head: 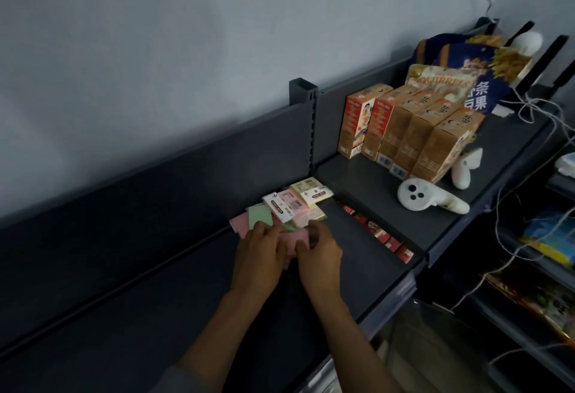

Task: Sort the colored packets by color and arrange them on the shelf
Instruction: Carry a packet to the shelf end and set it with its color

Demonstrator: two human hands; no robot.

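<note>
Looking down and forward from head height, close over a dark shelf (155, 315) running along a pale wall (155, 50). Tilting, so the shelf line is slanting up to the right. Taking in both forearms from the bottom edge, and a neighbouring higher shelf (373, 181) at right. Only one view.

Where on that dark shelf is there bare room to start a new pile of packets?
Bare shelf runs wide to the left of the left hand. A narrower bare strip lies right of the right hand, up to the shelf's edge. It is crowded where the packets overlap beyond the fingers, and around the boxes on the raised shelf.
</note>
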